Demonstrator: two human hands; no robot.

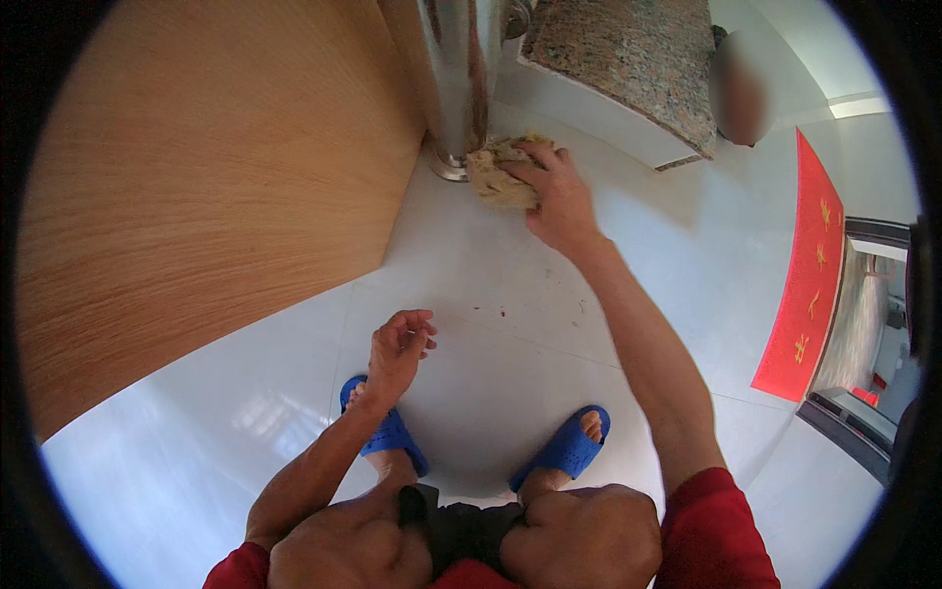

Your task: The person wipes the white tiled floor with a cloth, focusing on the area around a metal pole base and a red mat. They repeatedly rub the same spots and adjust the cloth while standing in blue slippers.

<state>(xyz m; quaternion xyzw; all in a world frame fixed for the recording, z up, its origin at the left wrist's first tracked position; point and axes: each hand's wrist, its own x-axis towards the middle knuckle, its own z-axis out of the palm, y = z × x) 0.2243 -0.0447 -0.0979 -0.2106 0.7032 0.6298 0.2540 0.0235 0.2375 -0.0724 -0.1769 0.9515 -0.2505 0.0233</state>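
Note:
My right hand (556, 188) presses on a crumpled tan cloth (502, 180), fingers spread over it. The cloth touches the foot of a shiny metal post (458, 88), beside its round base flange (447, 168). My left hand (401, 350) hangs above the left blue slipper, its fingers loosely curled and apart, with nothing seen in it. Small dark crumbs (503, 314) lie on the pale tiled floor (471, 258) between the two hands. The underside of the cloth is hidden.
A large wooden panel (221, 184) fills the left. A granite-topped block (625, 66) juts out at the upper right, with a person's blurred head (739, 92) beyond it. A red banner with gold characters (809, 272) is at the right. Blue slippers (563, 450) are on my feet.

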